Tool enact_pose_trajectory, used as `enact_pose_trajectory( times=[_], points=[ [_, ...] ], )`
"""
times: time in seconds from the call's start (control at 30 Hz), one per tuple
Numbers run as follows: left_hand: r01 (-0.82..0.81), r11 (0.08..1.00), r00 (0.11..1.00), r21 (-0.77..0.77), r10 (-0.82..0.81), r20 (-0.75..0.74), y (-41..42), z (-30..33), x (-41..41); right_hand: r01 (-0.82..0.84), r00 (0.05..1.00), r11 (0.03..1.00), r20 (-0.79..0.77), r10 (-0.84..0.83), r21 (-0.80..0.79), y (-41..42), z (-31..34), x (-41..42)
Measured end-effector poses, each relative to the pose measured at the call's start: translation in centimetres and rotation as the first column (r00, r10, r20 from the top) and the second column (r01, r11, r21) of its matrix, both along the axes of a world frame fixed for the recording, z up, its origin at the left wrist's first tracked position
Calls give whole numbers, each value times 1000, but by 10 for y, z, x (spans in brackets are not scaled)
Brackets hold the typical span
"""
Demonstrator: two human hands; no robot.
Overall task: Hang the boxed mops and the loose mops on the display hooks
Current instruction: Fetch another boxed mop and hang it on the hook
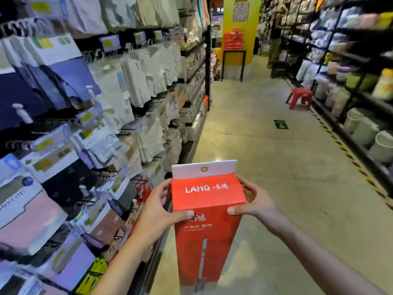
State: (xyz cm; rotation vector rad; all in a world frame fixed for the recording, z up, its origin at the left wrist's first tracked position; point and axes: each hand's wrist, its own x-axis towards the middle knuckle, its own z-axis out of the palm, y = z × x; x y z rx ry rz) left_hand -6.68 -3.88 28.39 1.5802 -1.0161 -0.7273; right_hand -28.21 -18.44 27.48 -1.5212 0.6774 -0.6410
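A tall red mop box (207,237) with white lettering and a white hang tab with a metal eyelet (204,169) stands upright in front of me, low in the view. My left hand (158,211) grips its left side, thumb across the front. My right hand (253,202) grips its right side, thumb on the front too. More red boxes (144,191) hang low on the left rack just beyond my left hand. Display hooks (102,173) with price tags stick out of that rack.
The left rack (119,86) is packed with hanging packaged textiles. An aisle of bare floor (265,145) runs ahead to a yellow pillar (240,35). A red plastic stool (299,97) stands at the right, beside dark shelves (361,99) of bins and containers.
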Motion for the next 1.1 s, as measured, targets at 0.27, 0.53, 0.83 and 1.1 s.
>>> enact_pose_trajectory(
  times=[0.27,0.53,0.83,1.1],
  points=[
    [214,974,975,-77,-218,-42,-116,36,-101,260,964,965,69,-257,-44,-60,33,-121],
    [371,915,926,-161,-378,-16,-239,53,-239,453,891,880,82,-446,-143,-131,56,-268],
    [585,784,796,-208,-604,-38,-371,63,-398,686,725,702,92,-683,-192,-202,67,-426],
    [700,664,669,-261,-739,-86,-506,75,-501,809,586,559,168,-793,-182,-297,78,-515]
  ],
)
